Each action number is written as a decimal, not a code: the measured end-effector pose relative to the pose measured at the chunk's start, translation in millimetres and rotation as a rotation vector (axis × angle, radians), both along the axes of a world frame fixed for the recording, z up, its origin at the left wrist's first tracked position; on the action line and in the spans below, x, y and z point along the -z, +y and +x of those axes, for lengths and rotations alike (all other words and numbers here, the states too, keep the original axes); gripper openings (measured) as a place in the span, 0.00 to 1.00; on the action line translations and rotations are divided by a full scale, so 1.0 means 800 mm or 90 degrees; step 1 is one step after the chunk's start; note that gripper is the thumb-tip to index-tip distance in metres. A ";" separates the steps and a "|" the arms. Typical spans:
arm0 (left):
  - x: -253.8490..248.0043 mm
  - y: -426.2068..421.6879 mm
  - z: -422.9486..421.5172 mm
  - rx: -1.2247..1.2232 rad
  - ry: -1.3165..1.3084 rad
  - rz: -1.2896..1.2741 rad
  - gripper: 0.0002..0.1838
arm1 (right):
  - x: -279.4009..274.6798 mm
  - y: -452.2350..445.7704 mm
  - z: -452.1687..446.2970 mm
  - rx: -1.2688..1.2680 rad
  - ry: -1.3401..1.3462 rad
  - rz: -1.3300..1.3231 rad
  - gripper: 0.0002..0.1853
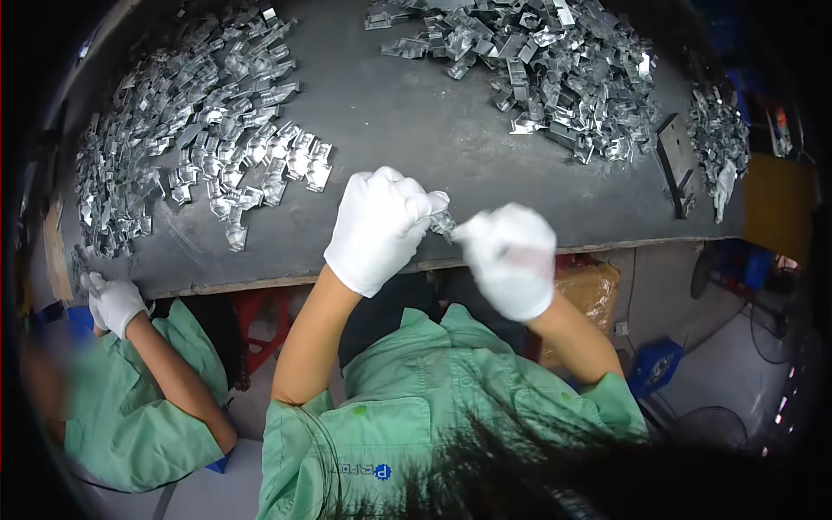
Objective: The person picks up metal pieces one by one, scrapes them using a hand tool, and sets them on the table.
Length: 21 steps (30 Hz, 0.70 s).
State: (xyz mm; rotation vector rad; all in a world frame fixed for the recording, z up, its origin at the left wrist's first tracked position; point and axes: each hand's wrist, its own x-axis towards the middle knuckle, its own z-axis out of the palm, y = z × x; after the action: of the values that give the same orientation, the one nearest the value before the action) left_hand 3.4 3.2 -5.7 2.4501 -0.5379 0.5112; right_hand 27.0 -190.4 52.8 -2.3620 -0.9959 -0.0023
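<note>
My left hand [379, 227], in a white glove, is closed over the near part of the table, its thumb and fingers pinching a small shiny metal clip [443, 224]. Just right of that clip is my right hand [510, 258], also gloved in white and blurred by motion. Its fingers are curled together, with the tips close to the clip. Whether they touch it or grip anything small is hidden by the blur. Beyond my hands, loose metal clips of the same look lie in a wide pile [208, 121] at the left and another pile [563, 78] at the back right.
A dark metal bar [676, 165] stands near the table's right side, beside a smaller heap of clips [719, 139]. The grey table [373, 113] has a worn front edge. At the left, a co-worker's gloved hand [115, 303] rests by the edge. A blue crate [656, 367] is on the floor.
</note>
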 end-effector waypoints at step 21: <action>-0.014 -0.002 -0.001 -0.011 0.042 0.004 0.10 | 0.002 -0.008 -0.001 0.348 0.550 0.405 0.04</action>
State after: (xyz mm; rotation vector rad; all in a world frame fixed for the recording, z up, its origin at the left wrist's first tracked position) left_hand 2.9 1.7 5.2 2.4706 -0.4922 0.4340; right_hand 26.3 -196.7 51.6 -1.6780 0.0821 0.3938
